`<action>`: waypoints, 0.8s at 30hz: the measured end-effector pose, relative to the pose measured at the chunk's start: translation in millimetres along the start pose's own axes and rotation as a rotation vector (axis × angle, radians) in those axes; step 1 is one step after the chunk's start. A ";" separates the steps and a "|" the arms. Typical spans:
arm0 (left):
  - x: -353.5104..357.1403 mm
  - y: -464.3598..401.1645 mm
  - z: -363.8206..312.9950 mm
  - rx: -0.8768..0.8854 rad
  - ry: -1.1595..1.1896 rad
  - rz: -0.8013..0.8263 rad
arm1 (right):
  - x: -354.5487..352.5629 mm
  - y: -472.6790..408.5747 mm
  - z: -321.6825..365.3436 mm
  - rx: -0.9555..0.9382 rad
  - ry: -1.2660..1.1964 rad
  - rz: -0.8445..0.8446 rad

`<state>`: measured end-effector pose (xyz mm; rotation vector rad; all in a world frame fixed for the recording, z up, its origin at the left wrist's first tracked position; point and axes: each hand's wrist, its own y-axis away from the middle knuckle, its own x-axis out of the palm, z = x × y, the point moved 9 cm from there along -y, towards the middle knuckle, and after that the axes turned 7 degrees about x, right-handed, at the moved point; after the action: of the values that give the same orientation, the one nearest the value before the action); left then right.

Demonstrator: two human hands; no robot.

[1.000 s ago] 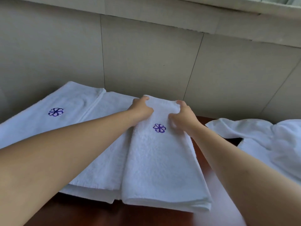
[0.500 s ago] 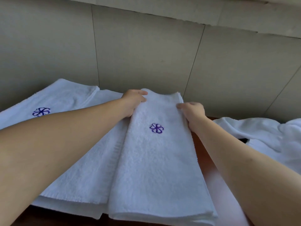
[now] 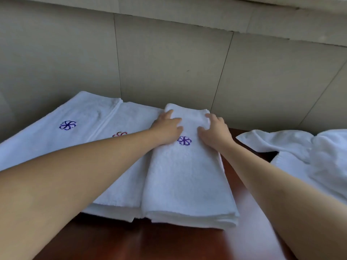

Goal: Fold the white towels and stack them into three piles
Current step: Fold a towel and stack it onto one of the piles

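Observation:
Three piles of folded white towels lie side by side on a dark wooden table (image 3: 131, 241). The left pile (image 3: 56, 132) shows a purple flower logo, the middle pile (image 3: 129, 166) a reddish logo partly hidden by my left arm. The right pile (image 3: 187, 184) is a thick stack with a purple logo on top. My left hand (image 3: 167, 128) rests flat on that stack's far left part, fingers spread. My right hand (image 3: 216, 130) presses on its far right part with fingers lightly bent. Both hands lie just beyond the logo.
A heap of unfolded white towels (image 3: 309, 156) lies at the right on the table. A beige panelled wall (image 3: 169, 62) rises directly behind the piles. The table's front part shows bare wood.
Both hands moved inward from the stack's outer edges onto its top, close to the logo. The view shifted slightly, revealing the middle pile's logo.

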<state>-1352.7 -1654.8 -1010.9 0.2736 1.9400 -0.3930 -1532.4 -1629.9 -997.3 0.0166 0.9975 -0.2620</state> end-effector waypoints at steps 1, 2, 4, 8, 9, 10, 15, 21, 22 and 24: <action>3.4 14.4 -14.4 0.068 -0.089 0.045 | 1.5 16.0 12.3 -0.077 0.044 0.037; 6.8 30.7 -26.5 0.123 -0.156 0.080 | 5.1 34.2 22.0 -0.144 0.067 0.083; 8.7 63.1 -39.4 0.139 -0.182 0.089 | 12.3 73.3 32.5 -0.239 0.096 0.164; 19.5 122.9 -53.7 0.148 -0.216 0.136 | 10.4 143.9 21.6 -0.284 0.168 0.212; 22.1 137.0 -56.3 0.133 -0.219 0.158 | 7.9 158.2 15.9 -0.279 0.197 0.213; 23.3 149.3 -58.2 0.116 -0.212 0.170 | 6.0 171.5 9.9 -0.270 0.226 0.218; 27.8 208.0 -79.5 0.080 -0.222 0.206 | -6.4 227.8 -10.8 -0.210 0.259 0.215; 0.0 235.2 -127.9 0.146 -0.206 0.211 | -39.6 258.7 -21.6 -0.187 0.305 0.244; -7.4 235.5 -138.7 0.162 -0.199 0.186 | -50.9 261.2 -21.9 -0.183 0.296 0.219; -18.4 234.2 -159.6 0.192 -0.188 0.144 | -72.6 265.8 -22.0 -0.186 0.290 0.173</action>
<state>-1394.5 -1376.7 -970.5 0.4816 1.6896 -0.4925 -1528.0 -1354.3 -977.0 -0.0288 1.2978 -0.0061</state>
